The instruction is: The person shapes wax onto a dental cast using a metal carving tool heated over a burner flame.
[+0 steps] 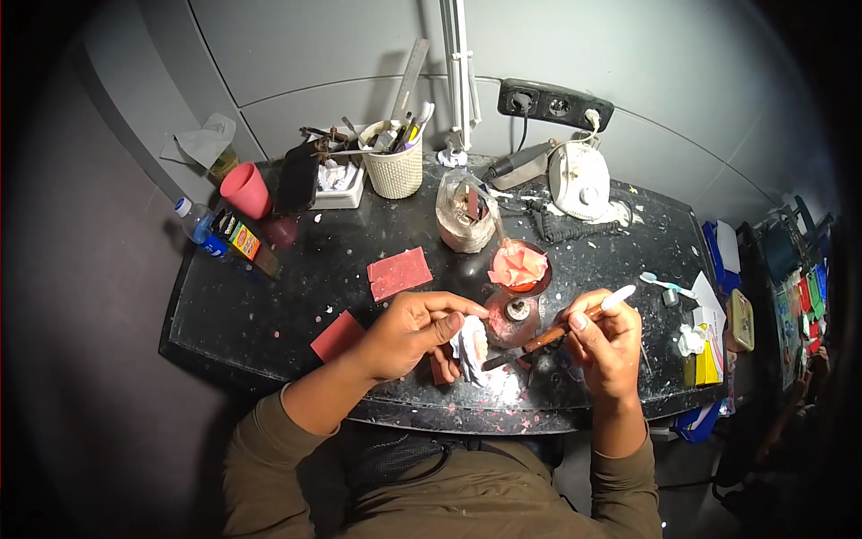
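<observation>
My left hand (pixel 413 334) grips a white plaster dental cast (pixel 469 349) near the table's front edge, its fingers closed around the cast's left side. My right hand (pixel 608 343) is closed around the brown handle of a wax knife (pixel 546 338). The knife's dark blade points left and reaches the lower right side of the cast; whether it touches cannot be made out. A white rounded tip (pixel 618 297) sticks out above my right fingers. Between my hands stands a glass spirit lamp (pixel 514 322). Just behind it, a small pan (pixel 545 286) holds crumpled pink wax (pixel 519 263).
Pink wax sheets (pixel 400 273) lie left of the lamp. Behind are a plastic bag (pixel 465 220), a woven tool cup (pixel 395 172) and a white device (pixel 579 182). A red cup (pixel 245 190) and bottle (pixel 199 226) stand left; a toothbrush (pixel 666 285) lies right.
</observation>
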`<action>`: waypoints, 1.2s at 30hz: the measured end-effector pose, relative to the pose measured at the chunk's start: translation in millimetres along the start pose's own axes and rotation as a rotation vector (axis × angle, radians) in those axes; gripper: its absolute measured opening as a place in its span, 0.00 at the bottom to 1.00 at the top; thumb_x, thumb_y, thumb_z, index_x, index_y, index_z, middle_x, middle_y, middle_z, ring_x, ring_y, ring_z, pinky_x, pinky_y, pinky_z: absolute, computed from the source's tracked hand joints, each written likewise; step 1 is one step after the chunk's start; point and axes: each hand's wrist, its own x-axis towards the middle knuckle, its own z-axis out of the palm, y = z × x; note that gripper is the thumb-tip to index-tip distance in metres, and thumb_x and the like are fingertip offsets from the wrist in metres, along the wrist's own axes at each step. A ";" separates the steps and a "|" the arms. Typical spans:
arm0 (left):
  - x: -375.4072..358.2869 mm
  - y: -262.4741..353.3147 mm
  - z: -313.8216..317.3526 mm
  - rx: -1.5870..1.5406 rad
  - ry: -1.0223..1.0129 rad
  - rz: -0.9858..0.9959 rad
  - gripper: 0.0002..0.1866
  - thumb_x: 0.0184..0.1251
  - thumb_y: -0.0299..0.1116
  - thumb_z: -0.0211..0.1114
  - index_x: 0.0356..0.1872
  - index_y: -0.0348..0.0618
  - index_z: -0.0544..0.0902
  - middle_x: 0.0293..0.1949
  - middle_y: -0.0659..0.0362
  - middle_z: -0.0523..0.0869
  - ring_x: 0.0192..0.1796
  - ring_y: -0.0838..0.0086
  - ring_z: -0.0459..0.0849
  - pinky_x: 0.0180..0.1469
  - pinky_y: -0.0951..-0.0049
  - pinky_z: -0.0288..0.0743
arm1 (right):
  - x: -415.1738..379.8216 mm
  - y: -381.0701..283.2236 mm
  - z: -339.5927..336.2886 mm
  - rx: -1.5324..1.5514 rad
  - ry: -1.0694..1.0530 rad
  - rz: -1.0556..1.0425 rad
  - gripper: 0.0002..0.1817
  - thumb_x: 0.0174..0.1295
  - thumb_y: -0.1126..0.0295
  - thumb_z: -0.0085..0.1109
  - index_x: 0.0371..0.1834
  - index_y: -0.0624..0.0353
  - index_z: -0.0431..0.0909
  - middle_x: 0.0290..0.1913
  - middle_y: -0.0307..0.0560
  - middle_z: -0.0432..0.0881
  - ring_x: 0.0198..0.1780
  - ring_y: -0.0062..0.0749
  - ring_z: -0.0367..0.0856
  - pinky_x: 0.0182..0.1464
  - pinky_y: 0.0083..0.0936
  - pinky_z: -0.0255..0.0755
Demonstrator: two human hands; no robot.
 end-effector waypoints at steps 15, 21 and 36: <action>-0.6 2.5 0.1 -0.002 0.004 0.020 0.20 0.80 0.37 0.56 0.61 0.30 0.76 0.37 0.48 0.88 0.29 0.66 0.90 0.28 0.71 0.87 | 10.7 0.2 -17.5 -0.073 0.375 -0.035 0.05 0.70 0.72 0.62 0.39 0.62 0.80 0.24 0.33 0.74 0.17 0.10 0.63 0.16 0.12 0.54; -0.3 1.7 0.2 -0.004 0.001 0.017 0.20 0.80 0.37 0.55 0.62 0.30 0.76 0.37 0.48 0.89 0.29 0.66 0.90 0.29 0.71 0.87 | 10.1 -0.2 -17.7 -0.073 0.375 -0.032 0.04 0.70 0.72 0.62 0.38 0.62 0.80 0.24 0.32 0.75 0.17 0.09 0.63 0.16 0.12 0.54; -0.1 1.8 1.6 -0.013 0.001 0.014 0.21 0.80 0.37 0.56 0.62 0.30 0.76 0.37 0.50 0.88 0.29 0.66 0.90 0.28 0.71 0.87 | 2.3 0.1 1.6 0.041 0.011 0.043 0.05 0.70 0.75 0.61 0.43 0.67 0.79 0.23 0.34 0.75 0.16 0.11 0.64 0.17 0.13 0.55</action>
